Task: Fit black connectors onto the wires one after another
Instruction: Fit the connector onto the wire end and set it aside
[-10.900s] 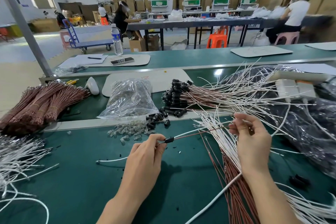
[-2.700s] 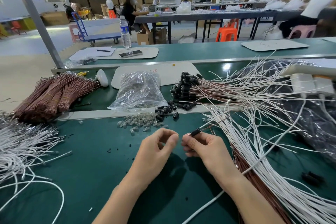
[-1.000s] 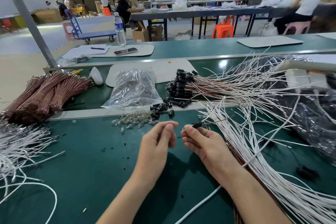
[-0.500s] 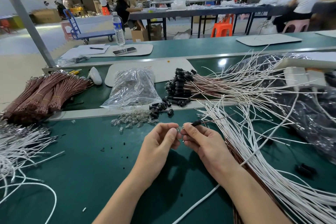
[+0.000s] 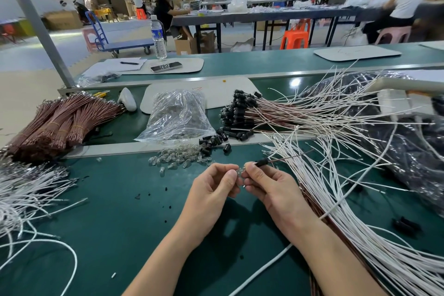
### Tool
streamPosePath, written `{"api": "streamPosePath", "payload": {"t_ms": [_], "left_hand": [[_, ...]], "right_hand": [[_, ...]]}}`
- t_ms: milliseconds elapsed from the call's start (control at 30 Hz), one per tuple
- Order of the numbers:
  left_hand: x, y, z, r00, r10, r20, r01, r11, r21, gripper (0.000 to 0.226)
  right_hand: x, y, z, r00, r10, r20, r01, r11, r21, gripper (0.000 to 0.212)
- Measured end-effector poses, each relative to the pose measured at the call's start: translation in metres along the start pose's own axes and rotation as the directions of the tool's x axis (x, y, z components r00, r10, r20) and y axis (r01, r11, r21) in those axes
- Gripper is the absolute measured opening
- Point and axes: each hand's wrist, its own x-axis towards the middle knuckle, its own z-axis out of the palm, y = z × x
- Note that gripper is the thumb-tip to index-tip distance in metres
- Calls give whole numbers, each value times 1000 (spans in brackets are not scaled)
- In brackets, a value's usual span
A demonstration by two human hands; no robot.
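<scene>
While right hand [image 5: 270, 187] pinches the small black cylindrical connector [image 5: 260, 163] on its thin brown wire [image 5: 288, 158] | left hand [image 5: 213, 186] pinches tiny clear bulb [image 5: 239, 172], apparently to seat it.

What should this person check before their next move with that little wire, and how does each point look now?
1. Right hand grips the black connector: ok.
2. Left hand pinches the clear piece: ok.
3. Clear piece seated in that connector: cannot tell, fingertips hide it.
4. Loose connectors lie close by: ok.
5. Thin wire untangled from the white wires: cannot tell.
</scene>
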Motion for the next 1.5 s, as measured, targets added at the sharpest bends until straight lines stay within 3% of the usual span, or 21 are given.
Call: {"api": "streamPosePath", "payload": {"t_ms": [533, 933, 1333, 1500], "left_hand": [[-1, 2, 0, 1000, 7, -16, -7, 1000, -18, 29], [-2, 5, 0, 1000, 3, -25, -3, 1000, 16, 12], [-3, 4, 2, 999, -3, -50, 3, 1000, -7, 18], [-3, 4, 3, 998, -4, -56, 1, 999, -53, 22]], "right_hand": [[0, 0, 1, 1000, -7, -7, 7, 1000, 1, 17], [-1, 1, 1, 1000, -13, -13, 13, 1000, 16, 15], [-3, 4, 1, 994, -110, -28, 107, 990, -95, 33], [-5, 5, 3, 993, -115, -20, 113, 989, -99, 30]]}}
